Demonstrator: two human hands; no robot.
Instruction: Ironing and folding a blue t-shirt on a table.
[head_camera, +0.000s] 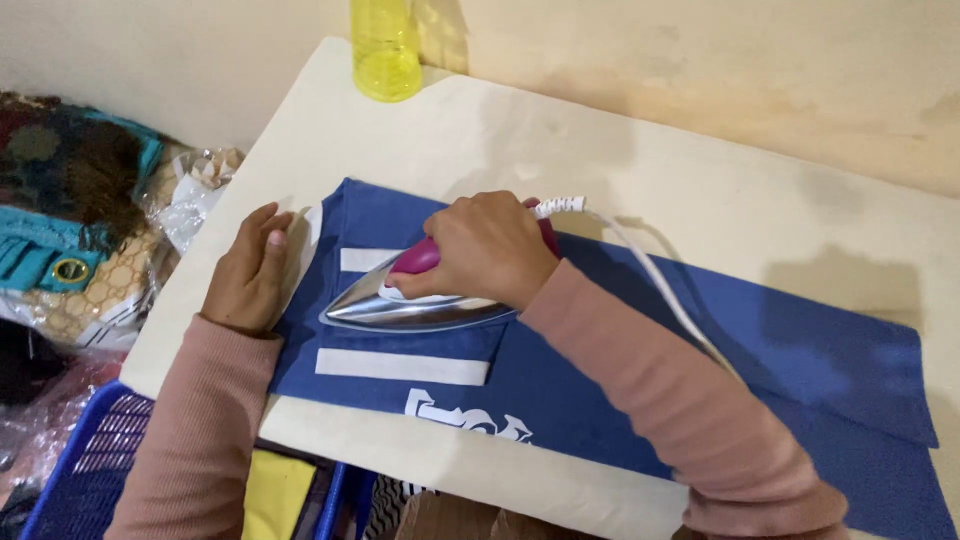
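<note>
R hand (487, 250) on iron (415, 300), bottle (386, 48) nearby

Soft, dim indoor light; faint shadows on the wall, slight overall blur.

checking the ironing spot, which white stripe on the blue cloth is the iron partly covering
The far white stripe, beside the left hand; the near stripe lies fully uncovered below the iron.

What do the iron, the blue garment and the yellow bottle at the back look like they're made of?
Iron: a shiny, mirror-like metal body, going by the reflections, with a pink handle that looks like smooth plastic, gripped by the right hand. Blue garment: matte woven or knit cloth with white stripes, lying flat under the left hand. Yellow bottle: see-through, glossy, probably plastic.
</note>
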